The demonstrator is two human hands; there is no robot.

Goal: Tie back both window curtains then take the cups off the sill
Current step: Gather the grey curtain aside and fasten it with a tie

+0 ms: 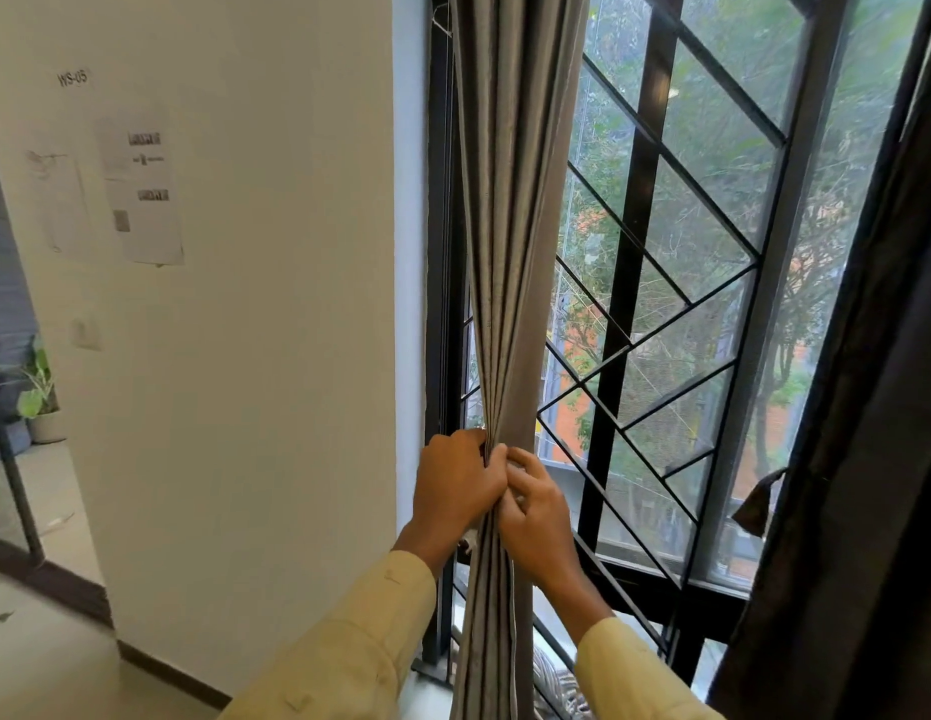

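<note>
Both hands on gathered grey curtain (510, 241), left side of window.
Left hand (455, 485) grips the bunched folds; right hand (536, 506) pinches them, touching the left.

Interior room of a residential type, apparently set up as a numbered station. Evidence: a plain cream wall (245, 356) carries a label (73, 77) reading "WS-05" above several printed sheets (144, 189) and a wall switch (85, 332). A tall window with a black metal grille (661, 304) is hung with a grey curtain (510, 200) and a dark curtain (868, 407). Dark skirting (162, 667) runs along the wall's foot. A potted plant (40, 397) stands beyond an opening at left. Trees (713, 148) show outside.
</note>
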